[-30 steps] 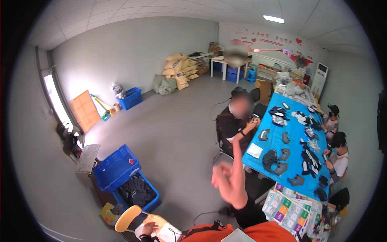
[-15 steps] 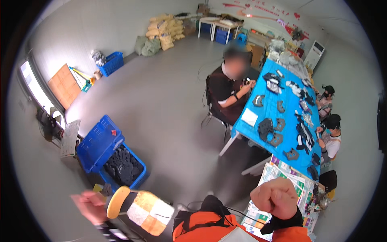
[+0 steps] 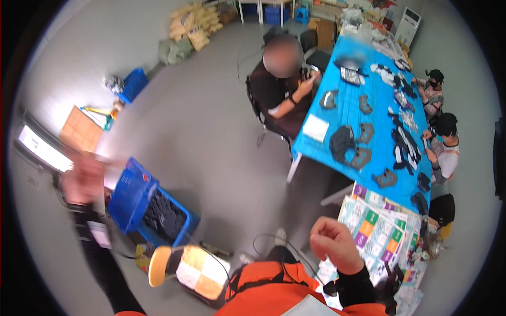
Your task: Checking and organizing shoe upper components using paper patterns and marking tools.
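Note:
My left hand (image 3: 84, 179) is raised at the far left on an outstretched arm, near the blue crate's lid. Motion smears its fingers, so their shape is unclear. My right hand (image 3: 337, 245) hangs in the air in front of my orange clothing, beside the printed sheets (image 3: 377, 226). Its fingers are curled in loosely, and nothing shows in them. Below and left of me stands a chair with a yellow backrest (image 3: 159, 266) and a checkered plush cushion (image 3: 202, 271). Dark pieces (image 3: 165, 215) fill the blue crate (image 3: 188, 226) behind it.
A long table with a blue cover (image 3: 332, 150) carries dark curved parts, a white sheet (image 3: 315, 128) and small piles. One person (image 3: 279, 89) sits at its left side, two more at its right. Cables (image 3: 216, 260) run near the chair. Sacks (image 3: 192, 26) are stacked along the wall.
My left hand has swung up and further left. The right hand has shifted slightly left and its fist has loosened. My view has tilted down and turned, with the table nearer.

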The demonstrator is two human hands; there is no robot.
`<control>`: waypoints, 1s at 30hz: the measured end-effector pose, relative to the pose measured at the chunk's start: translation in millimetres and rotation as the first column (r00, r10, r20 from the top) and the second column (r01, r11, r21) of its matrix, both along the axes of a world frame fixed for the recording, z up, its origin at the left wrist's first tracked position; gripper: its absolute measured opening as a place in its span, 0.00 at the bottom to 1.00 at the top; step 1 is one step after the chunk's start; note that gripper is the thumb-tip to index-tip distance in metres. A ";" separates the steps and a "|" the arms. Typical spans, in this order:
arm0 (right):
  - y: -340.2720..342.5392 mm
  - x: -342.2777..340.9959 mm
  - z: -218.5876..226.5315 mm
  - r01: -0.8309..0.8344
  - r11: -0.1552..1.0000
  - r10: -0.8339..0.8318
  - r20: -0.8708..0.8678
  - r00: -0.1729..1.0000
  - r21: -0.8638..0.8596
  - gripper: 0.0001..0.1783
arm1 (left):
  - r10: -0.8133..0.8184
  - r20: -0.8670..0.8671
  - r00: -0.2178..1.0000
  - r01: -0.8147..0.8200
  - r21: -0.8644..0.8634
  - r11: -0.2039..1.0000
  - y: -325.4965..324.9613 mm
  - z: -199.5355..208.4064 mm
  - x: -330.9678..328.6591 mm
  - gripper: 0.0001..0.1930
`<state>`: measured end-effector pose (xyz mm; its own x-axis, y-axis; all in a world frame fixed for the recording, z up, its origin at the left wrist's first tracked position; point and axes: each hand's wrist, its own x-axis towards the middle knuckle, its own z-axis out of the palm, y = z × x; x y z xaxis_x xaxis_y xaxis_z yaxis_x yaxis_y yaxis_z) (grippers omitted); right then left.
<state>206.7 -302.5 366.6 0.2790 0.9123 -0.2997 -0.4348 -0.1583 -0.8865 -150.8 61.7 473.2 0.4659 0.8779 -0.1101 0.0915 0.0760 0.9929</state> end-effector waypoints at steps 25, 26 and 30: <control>54.0 116.7 27.2 -0.549 0.440 0.614 0.207 0.762 0.711 0.15 | -0.592 -0.770 0.240 0.082 -0.591 0.802 -399.0 -476.4 -186.1 0.14; 62.1 118.6 27.2 -0.800 0.404 0.692 0.424 0.584 0.443 0.06 | -0.560 -0.764 0.320 0.093 -0.563 0.821 -390.7 -446.4 -150.7 0.11; 106.8 72.6 -17.3 -0.989 0.136 0.837 0.541 0.085 -0.056 0.25 | 0.410 -0.632 0.658 -0.736 -0.654 0.174 -386.2 -460.7 -102.1 0.12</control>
<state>279.2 -195.6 349.3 -0.8428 0.5165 -0.1513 0.2262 0.0850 -0.9704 -252.9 -324.5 12.5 -0.3220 0.2449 -0.9145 -0.1527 0.9399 0.3054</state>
